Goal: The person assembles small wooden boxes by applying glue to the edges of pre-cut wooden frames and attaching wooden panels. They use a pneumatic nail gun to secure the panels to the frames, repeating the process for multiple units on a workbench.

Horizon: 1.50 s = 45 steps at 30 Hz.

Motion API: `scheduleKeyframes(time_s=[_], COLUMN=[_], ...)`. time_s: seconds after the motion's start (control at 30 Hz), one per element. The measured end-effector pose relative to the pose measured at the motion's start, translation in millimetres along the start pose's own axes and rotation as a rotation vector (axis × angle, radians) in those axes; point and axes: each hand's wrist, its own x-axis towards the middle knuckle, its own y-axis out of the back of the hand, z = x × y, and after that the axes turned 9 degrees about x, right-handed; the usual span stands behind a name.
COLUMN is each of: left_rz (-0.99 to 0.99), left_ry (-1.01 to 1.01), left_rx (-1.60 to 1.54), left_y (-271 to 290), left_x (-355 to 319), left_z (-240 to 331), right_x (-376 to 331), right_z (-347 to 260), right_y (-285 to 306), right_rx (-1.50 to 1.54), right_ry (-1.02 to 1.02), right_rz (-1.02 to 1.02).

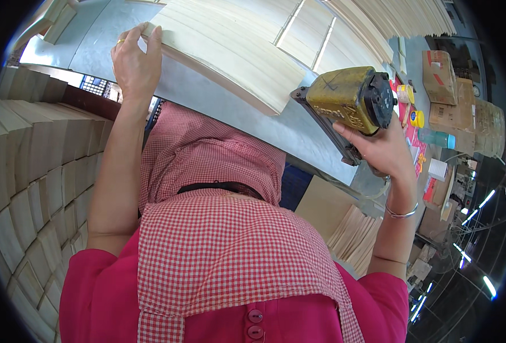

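A pale wooden piece (pixel 230 54) lies on the grey desk (pixel 230 103), slanting from far left to near right. The left hand (pixel 138 66) is at its left end, thumb and forefinger parted at the corner; whether they grip it or only rest there, I cannot tell. The right hand (pixel 379 150) has its fingers wrapped around a yellow and black nail gun (pixel 344 97), whose nose sits just beside the wooden piece's right end, well apart from the left fingers. Stacked wooden blocks (pixel 30 166) fill the left; a teal bottle (pixel 434 138) and cardboard boxes (pixel 452 108) stand on the right.
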Motion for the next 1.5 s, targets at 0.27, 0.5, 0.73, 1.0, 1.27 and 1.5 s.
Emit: scheduleKeyframes(time_s=[0.27, 0.5, 0.73, 1.0, 1.27, 1.5], left_rz=[-0.043, -0.227, -0.761, -0.462, -0.480, -0.512], left_ry=[-0.032, -0.813, -1.117, -0.865, -0.853, -0.844], left_rx=[0.012, 0.164, 0.124, 0.053, 0.067, 0.071], left_y=[0, 50, 17, 10, 11, 13], left_x=[5, 39, 36, -51, -51, -50], left_z=[-5, 39, 123, 153, 155, 155], right_x=[8, -26, -65, -66, -55, -50], right_z=[0, 8, 11, 22, 35, 42], right_y=[8, 3, -1, 10, 11, 11], right_rx=[-0.088, -0.073, 0.041, -0.017, -0.084, -0.055], right_ry=[-0.051, -0.009, -0.153, -0.250, -0.310, -0.243], right_rz=[-0.011, 0.117, 0.284, 0.352, 0.314, 0.286])
